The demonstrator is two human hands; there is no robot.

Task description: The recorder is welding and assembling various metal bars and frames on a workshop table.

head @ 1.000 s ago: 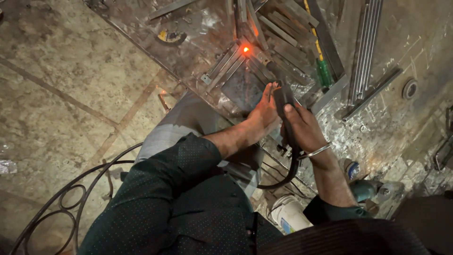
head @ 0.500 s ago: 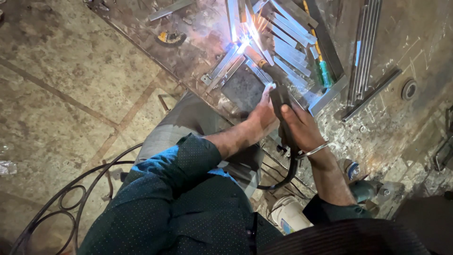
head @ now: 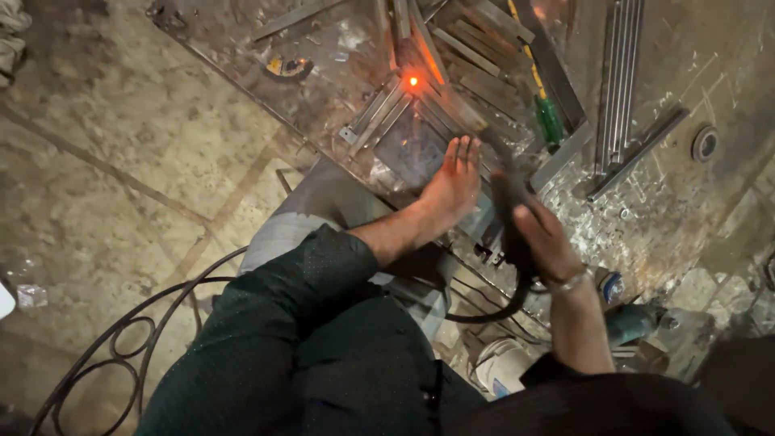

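Observation:
My right hand [head: 542, 242], with a metal bangle on the wrist, is shut on a dark welding electrode holder [head: 507, 194]. Its black cable [head: 492, 311] loops down under the hand. The holder is blurred and raised, a short way back from a glowing orange weld spot [head: 413, 81] where flat steel strips [head: 379, 113] meet in a corner. My bare foot [head: 452, 186] presses on this steel frame just below the spot. The dark green trouser leg [head: 299, 347] fills the lower middle. My left hand is not visible.
More steel bars [head: 620, 73] lie at the top right beside a green-handled screwdriver [head: 550, 119]. An angle grinder [head: 638, 323] and a white tub [head: 500, 367] sit near my right arm. A curled iron scroll [head: 121, 347] lies at the lower left on the stone floor.
Half a second ago a bright white arc flared at the joint; now only an orange glow remains. My right hand has drawn the holder back from the joint.

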